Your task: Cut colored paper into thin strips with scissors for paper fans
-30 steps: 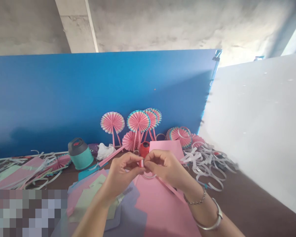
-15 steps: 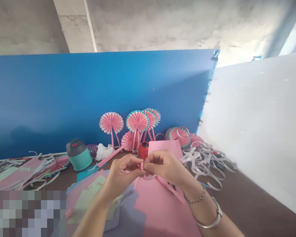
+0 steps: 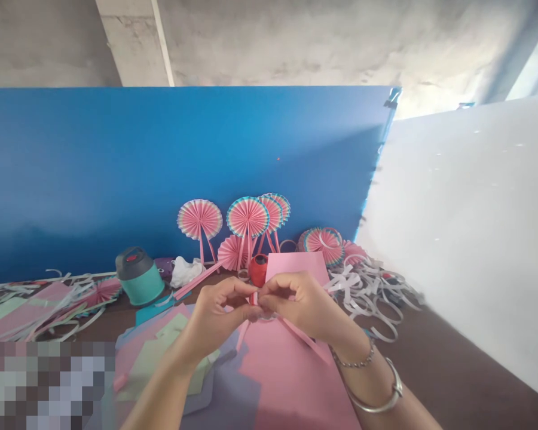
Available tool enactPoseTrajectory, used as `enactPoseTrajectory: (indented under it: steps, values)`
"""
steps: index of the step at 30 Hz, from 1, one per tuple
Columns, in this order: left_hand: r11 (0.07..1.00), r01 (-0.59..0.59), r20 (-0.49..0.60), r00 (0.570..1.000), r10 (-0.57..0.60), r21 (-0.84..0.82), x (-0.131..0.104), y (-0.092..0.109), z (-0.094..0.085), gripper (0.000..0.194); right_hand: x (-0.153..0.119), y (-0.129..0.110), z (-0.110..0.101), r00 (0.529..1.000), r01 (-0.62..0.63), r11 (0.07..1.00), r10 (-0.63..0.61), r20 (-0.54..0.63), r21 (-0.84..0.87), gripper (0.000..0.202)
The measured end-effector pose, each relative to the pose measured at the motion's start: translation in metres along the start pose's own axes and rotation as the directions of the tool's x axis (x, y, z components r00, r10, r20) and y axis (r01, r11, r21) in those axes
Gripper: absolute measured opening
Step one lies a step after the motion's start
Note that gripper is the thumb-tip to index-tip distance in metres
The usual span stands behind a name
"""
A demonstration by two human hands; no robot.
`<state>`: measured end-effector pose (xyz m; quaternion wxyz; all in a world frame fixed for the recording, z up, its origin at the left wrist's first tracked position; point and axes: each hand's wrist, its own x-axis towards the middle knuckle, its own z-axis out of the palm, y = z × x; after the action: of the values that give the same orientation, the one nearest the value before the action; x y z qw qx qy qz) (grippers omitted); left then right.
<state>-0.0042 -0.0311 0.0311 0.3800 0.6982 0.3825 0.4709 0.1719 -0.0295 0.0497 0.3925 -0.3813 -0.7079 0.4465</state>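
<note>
Both hands meet over the table, closed in pinches with their fingertips nearly touching. Between the fingers of my left hand (image 3: 222, 307) shows a small red-and-white strip (image 3: 253, 297). My right hand (image 3: 298, 301) pinches at the same spot from the other side, partly hiding the strip. Two narrow pink paper strips slant down from beneath the hands, one to each side; the right strip (image 3: 305, 341) is the longer. Under them lies a large pink paper sheet (image 3: 296, 382). Just behind the fingertips stands a red round object (image 3: 259, 269).
Pink pleated paper fans (image 3: 247, 217) lean against a blue panel (image 3: 116, 161). White strip scraps (image 3: 376, 292) heap at right, with more at left. A teal-and-grey container (image 3: 140, 278) stands at back left. Green paper pieces (image 3: 161, 352) lie beside my left forearm. A white panel (image 3: 466, 227) borders the right.
The view has shifted slightly, so the scene sits a little further left and up. Both hands keep their pinch; a bit more of the red-and-white strip shows between them.
</note>
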Motion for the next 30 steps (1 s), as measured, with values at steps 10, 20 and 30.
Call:
enactPoseTrajectory:
  steps: [10, 20, 30]
  values:
    - [0.993, 0.009, 0.002, 1.000, -0.009, 0.114, 0.0010, -0.0033, -0.0006, 0.005, 0.0003, 0.0040, 0.0036, 1.000, 0.008, 0.992, -0.010, -0.018, -0.123, 0.016]
    - [0.997, 0.008, 0.019, 1.000, -0.010, 0.071, 0.0008, -0.0016, 0.0005, 0.006, 0.0003, 0.0022, -0.0005, 0.998, -0.038, 0.999, 0.038, 0.048, 0.011, 0.014]
    - [0.969, -0.003, 0.002, 1.000, 0.003, 0.246, 0.0002, -0.0030, -0.0030, 0.009, 0.0009, 0.0079, 0.0033, 1.000, 0.013, 0.984, -0.018, -0.024, -0.175, 0.017]
